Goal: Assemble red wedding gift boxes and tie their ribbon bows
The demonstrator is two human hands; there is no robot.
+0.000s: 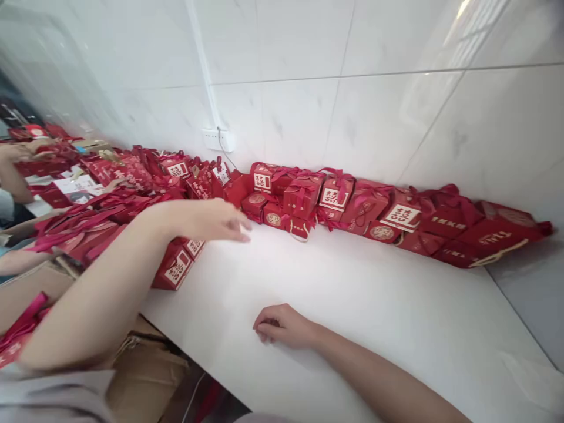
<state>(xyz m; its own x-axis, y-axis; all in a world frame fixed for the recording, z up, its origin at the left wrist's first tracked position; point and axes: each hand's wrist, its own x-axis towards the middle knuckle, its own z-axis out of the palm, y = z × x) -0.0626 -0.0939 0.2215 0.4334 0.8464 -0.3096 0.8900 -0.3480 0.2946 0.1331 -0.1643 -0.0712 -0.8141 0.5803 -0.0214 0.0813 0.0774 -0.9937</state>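
Observation:
My left hand (224, 220) reaches across from the left with fingers apart, slightly blurred, and nothing shows in it. Below its wrist sits a red gift box (177, 267) with a white double-happiness label, partly covered by my forearm. Just past its fingertips are small red boxes (254, 204) by the wall. My right hand (282, 326) is low over the white tabletop (352, 305), its fingers curled in and no object visible between them. Red ribbon-tied gift boxes (337, 191) stand stacked along the wall, some with cream cord handles.
A pile of red bags and ribbons (118, 170) covers the left side, where another person's hand (17, 153) is at work. Opened cardboard boxes (145, 376) lie below the table's near edge. A white socket strip (218, 140) with a cable is on the tiled wall.

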